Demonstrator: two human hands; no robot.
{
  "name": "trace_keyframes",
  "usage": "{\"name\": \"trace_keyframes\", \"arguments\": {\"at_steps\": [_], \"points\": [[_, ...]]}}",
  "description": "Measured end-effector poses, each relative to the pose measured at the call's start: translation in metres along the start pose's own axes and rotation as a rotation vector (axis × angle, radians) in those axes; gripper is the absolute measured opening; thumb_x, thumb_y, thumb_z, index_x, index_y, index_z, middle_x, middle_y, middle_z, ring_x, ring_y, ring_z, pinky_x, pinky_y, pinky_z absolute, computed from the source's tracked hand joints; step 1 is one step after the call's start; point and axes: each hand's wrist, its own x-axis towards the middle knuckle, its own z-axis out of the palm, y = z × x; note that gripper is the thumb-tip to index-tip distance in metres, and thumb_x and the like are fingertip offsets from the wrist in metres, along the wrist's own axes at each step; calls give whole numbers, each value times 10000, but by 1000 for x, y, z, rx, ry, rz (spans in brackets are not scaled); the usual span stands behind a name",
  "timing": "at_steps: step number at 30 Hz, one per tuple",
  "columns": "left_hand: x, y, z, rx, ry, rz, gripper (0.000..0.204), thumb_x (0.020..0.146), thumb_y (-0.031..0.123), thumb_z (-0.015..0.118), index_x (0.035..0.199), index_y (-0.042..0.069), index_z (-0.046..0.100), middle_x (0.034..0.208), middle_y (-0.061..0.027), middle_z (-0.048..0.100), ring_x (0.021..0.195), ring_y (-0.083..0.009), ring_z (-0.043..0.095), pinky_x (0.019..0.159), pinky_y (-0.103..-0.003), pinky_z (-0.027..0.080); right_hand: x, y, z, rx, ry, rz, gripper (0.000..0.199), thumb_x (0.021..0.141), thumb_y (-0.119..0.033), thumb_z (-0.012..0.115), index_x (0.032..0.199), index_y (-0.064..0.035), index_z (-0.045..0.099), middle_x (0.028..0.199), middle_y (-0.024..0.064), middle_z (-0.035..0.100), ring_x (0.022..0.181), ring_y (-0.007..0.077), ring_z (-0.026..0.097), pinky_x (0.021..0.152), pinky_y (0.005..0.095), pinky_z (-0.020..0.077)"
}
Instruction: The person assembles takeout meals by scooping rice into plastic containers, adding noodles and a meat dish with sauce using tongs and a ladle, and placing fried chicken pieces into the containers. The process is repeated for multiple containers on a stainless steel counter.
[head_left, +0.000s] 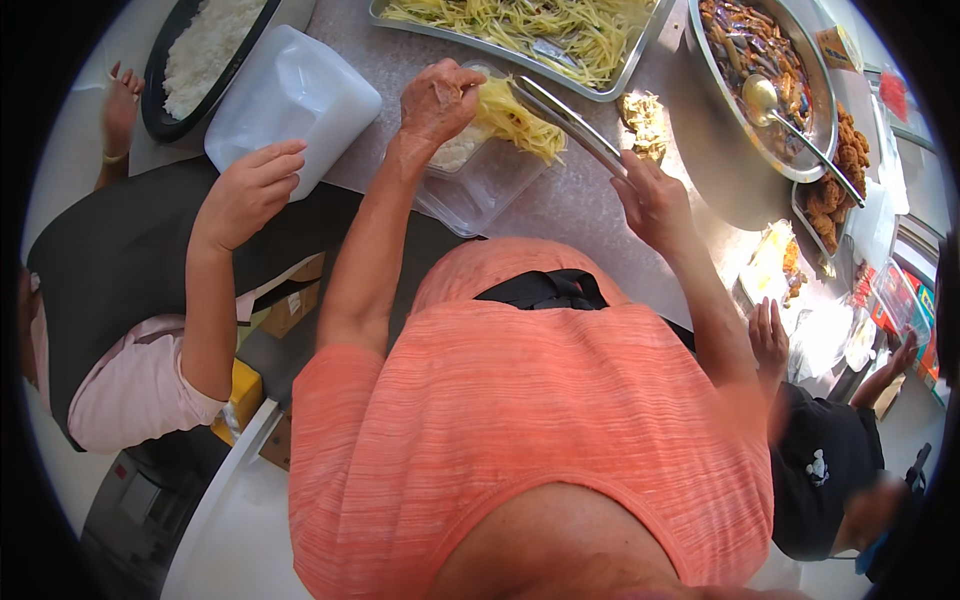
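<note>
A clear plastic meal box with compartments lies in front of me on the table, with white rice in one part. Pale yellow shreds, like shredded potato, are heaped over its far side. My right hand grips metal tongs, whose tips reach into the shreds. At the left edge of the shreds, my left hand has its fingers curled and pressed together. What those fingers pinch, if anything, is hidden.
A metal tray of yellow shreds lies beyond. To the right stand a steel basin of saucy food with a ladle and fried pieces. Left, a co-worker's hand nears white containers beside rice. Another person is right.
</note>
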Motion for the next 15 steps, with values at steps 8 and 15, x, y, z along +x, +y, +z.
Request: {"name": "trace_keyframes", "arguments": {"at_steps": [8,15], "points": [[26,24,15,139,-160,175,121,757,218,633,826,171,720,785,-31,593,819,-235,594,717,-365,493,0,6,1,92,95,74,284,807,-100,641,1063,-37,536,788,148,607,679,326,617,569,391,490],[10,14,1,51,-168,206,118,748,212,658,832,161,723,762,-21,574,796,-221,578,705,-341,489,-6,4,19,50,11,66,284,803,-104,643,1050,-35,521,761,148,592,656,314,614,539,397,487]]}}
